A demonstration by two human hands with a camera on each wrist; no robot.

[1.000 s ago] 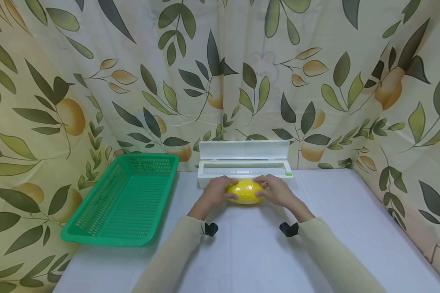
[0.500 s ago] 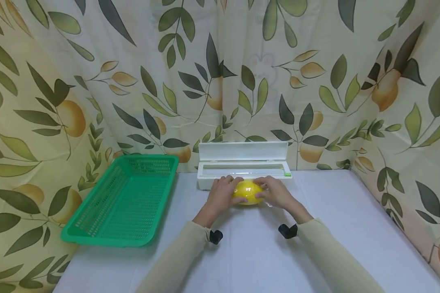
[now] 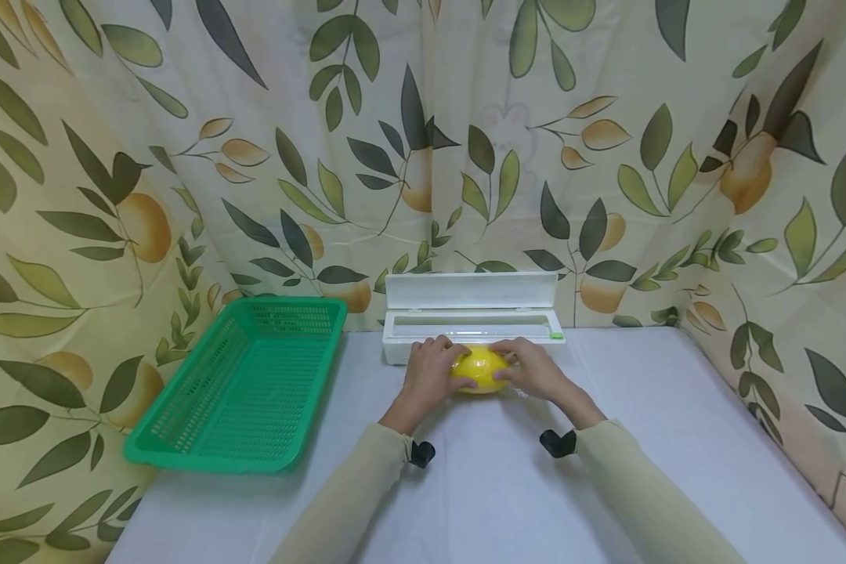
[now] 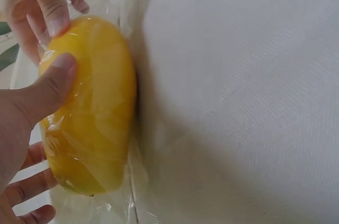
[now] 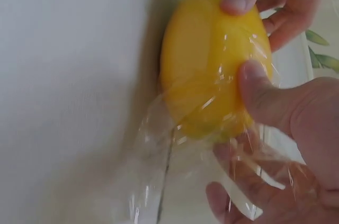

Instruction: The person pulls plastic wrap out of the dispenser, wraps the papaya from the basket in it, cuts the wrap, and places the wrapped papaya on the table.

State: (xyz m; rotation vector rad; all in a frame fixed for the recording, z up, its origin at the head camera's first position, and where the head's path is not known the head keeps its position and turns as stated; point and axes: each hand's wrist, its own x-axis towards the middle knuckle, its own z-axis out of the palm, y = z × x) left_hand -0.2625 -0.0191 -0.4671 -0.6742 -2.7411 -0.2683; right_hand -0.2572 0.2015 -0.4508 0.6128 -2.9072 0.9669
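White tablecloth (image 3: 489, 486); left grip (image 3: 428, 377), right grip (image 3: 534, 371) pinching film-wrapped yellow fruit (image 3: 481, 370) near open white box (image 3: 471, 292).

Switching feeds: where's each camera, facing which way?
Head: head-worn, facing forward and down at the glossy yellow oval fruit; left hand, right hand, beige fabric sleeves show.
Left: wrist-worn, facing the fruit; left hand nearer, right beyond.
Right: wrist-worn, facing the fruit; right hand nearer, left beyond.
Wrist views share fruit and clear plastic film.

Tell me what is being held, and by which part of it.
A mango-like yellow fruit in clear plastic film: the left grip holds its left end, the right grip its right end, both thumbs touching the wrapped surface.
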